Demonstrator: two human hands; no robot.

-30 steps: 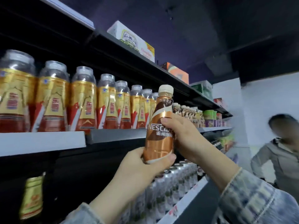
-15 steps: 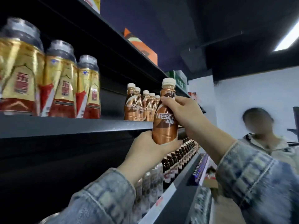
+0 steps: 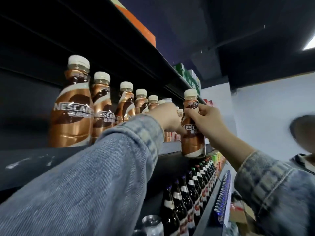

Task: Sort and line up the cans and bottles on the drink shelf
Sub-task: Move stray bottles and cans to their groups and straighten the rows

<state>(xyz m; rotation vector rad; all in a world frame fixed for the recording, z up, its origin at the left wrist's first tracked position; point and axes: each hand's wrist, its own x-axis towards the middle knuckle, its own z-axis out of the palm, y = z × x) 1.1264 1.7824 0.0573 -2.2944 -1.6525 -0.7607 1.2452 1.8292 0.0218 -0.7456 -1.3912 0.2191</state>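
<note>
A brown and gold Nescafe coffee bottle [image 3: 192, 142] with a cream cap is upright in my right hand [image 3: 206, 120], which grips its neck and label just off the front edge of the black drink shelf [image 3: 51, 160]. A row of matching Nescafe bottles [image 3: 71, 108] stands along that shelf, running back to the right. My left hand [image 3: 165, 116] reaches in at the far end of this row, up against the bottles there. Its thumb rests near the held bottle and its fingers are hidden.
On the shelf below stand a line of dark glass bottles [image 3: 187, 189] and silver cans [image 3: 151, 223]. Blue-capped bottles [image 3: 223, 189] sit lower still. Orange [image 3: 136, 23] and green boxes [image 3: 187, 74] lie on the top shelf. Another person [image 3: 303, 133] stands close on the right.
I have moved right along the shelf, past the gold bottles to the Nescafe row. My left hand let go of the bottle's base and reached to the row; my right hand still holds the bottle.
</note>
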